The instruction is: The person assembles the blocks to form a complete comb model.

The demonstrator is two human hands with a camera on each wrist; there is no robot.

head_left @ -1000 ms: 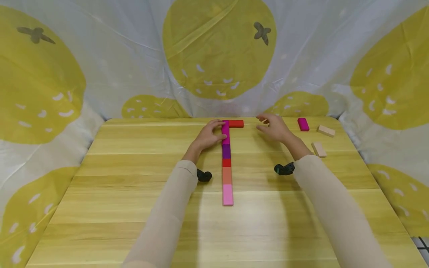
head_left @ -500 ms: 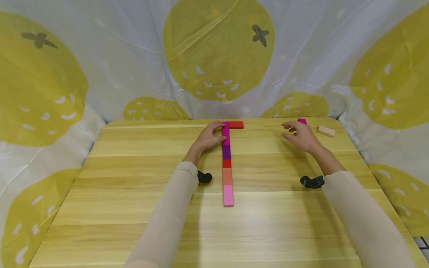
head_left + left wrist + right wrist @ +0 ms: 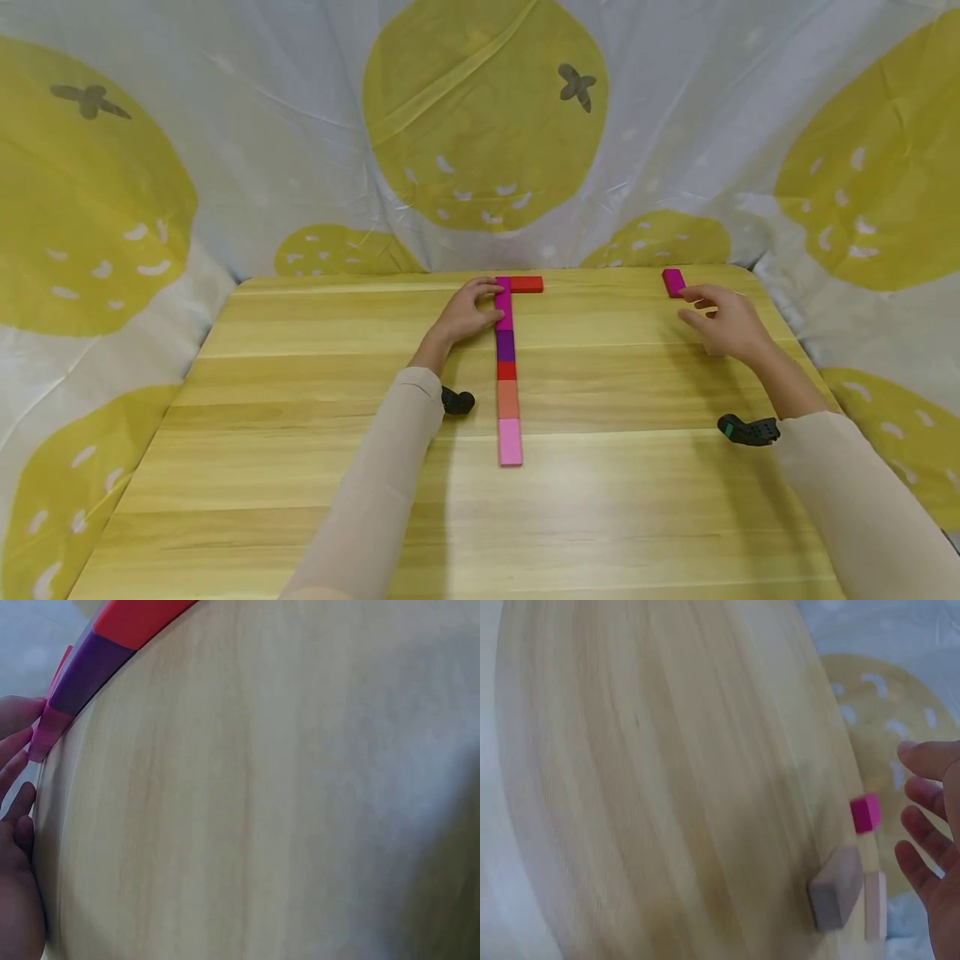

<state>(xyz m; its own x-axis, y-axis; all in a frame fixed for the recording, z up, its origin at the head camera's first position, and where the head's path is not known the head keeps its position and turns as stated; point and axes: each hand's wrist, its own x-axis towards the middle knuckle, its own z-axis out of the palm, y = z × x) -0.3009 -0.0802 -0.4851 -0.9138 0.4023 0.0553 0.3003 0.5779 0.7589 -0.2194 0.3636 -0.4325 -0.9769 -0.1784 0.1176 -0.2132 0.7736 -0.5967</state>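
Note:
In the head view, a straight row of coloured blocks runs toward me: magenta (image 3: 505, 302), purple (image 3: 506, 346), red, orange (image 3: 507, 400) and pink (image 3: 510, 442). A red block (image 3: 527, 284) lies crosswise at the far end, to the right. My left hand (image 3: 467, 312) holds the magenta part between thumb and fingers. My right hand (image 3: 729, 321), fingers loosely bent and holding nothing, hovers over the plain wooden blocks, mostly hiding them from the head view. Two wooden blocks (image 3: 836, 889) show beneath it in the right wrist view. Just beyond its fingertips lies a loose magenta block (image 3: 673, 282).
The wooden table (image 3: 600, 500) ends at a back edge against a white curtain (image 3: 315, 125) with yellow fruit prints. A black wrist camera (image 3: 748, 430) sticks out by the right sleeve, and another (image 3: 457, 401) by the left.
My right hand has moved right, away from the row, to above the wooden blocks. My left hand stays at the magenta part, and the row keeps its layout.

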